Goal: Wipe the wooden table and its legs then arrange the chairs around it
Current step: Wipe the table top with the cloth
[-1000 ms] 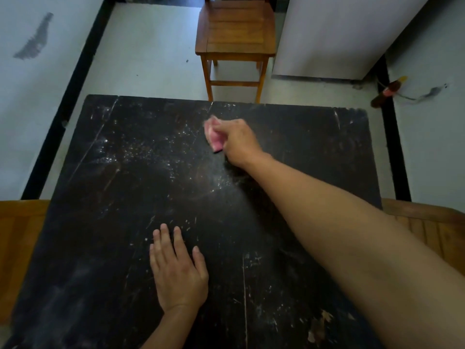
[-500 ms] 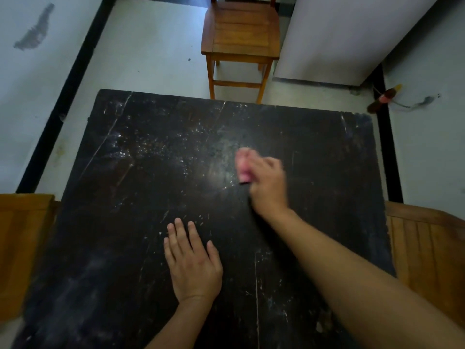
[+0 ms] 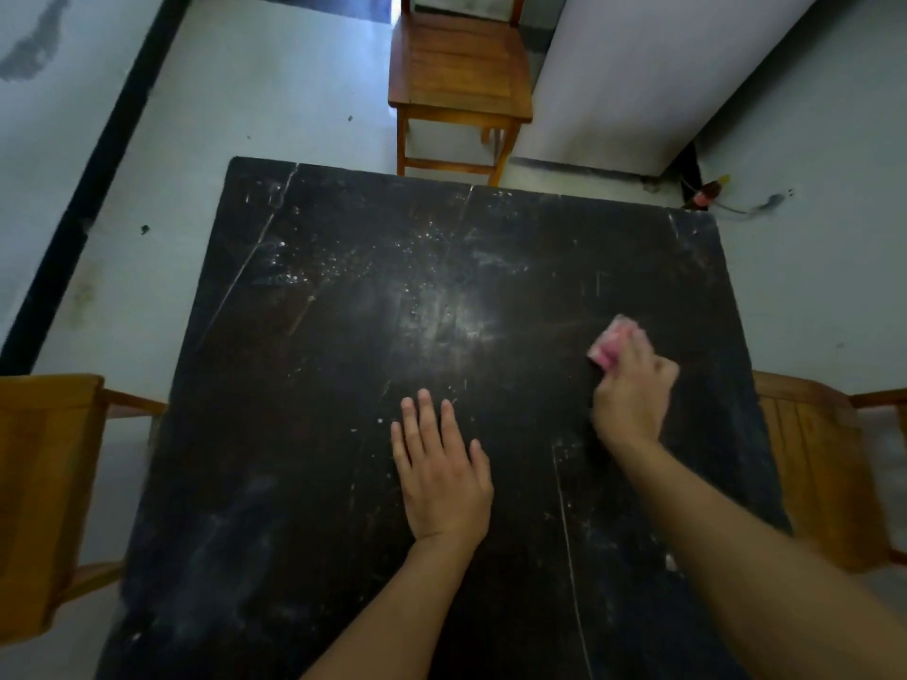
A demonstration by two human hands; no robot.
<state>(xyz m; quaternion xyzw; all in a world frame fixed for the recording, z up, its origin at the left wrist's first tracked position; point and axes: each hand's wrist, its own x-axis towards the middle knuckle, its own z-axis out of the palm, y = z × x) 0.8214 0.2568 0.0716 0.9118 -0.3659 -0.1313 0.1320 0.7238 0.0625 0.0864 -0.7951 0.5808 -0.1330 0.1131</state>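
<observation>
Dark scratched wooden bench (image 3: 304, 434), white dust specks from centre toward 12 o'clock. Right hand (image 3: 633, 390) on the 3 o'clock side of the top, fingers (image 3: 638, 353) clamped on a crumpled pink cloth (image 3: 608, 346) pressed to the surface. Left hand (image 3: 441, 473) flat near centre, slightly toward 6 o'clock, fingers straight, a little apart, holding nothing. Far chair (image 3: 459, 66) at 12 o'clock near the bench edge. Left-side chair (image 3: 44, 483) at 9 o'clock and right-side chair (image 3: 814, 458) at 3 o'clock, both just beside the bench.
</observation>
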